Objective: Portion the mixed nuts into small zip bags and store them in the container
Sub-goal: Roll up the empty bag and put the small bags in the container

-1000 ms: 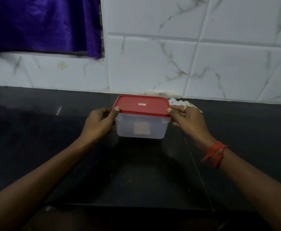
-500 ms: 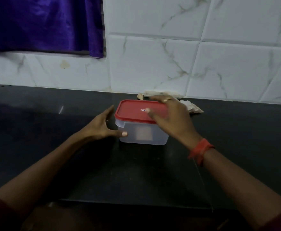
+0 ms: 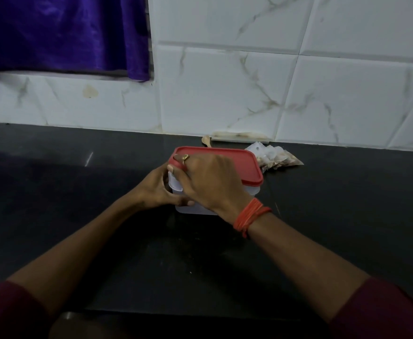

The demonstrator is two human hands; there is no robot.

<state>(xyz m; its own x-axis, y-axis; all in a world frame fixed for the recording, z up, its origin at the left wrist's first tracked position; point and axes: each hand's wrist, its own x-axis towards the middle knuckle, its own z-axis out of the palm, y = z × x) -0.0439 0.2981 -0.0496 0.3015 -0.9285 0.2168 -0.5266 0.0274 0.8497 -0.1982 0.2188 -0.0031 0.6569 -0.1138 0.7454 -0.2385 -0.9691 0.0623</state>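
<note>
On the black counter point(image 3: 78, 192), the translucent container point(image 3: 250, 190) is seen near the tiled wall, red lid point(image 3: 237, 162) on top. It is braced by the left hand point(image 3: 154, 192), fingers and thumb wrapped round its left wall, presumably so it cannot slide. The lid's left corner is gripped by the right hand point(image 3: 212, 182), fingers curled over the rim, seemingly to peel it open. Behind, the zip bags of nuts point(image 3: 274, 157) and a wooden spoon point(image 3: 206, 140) are seen lying; nothing is blocked.

A dark, glossy surface point(image 3: 53, 192) runs along a wall of white, marble-veined tiles point(image 3: 225, 89). A purple curtain point(image 3: 61, 33) hangs at the upper left. A brownish stain point(image 3: 90, 91) marks a tile below it. A pale flat strip point(image 3: 241, 137) lies at the wall's foot.
</note>
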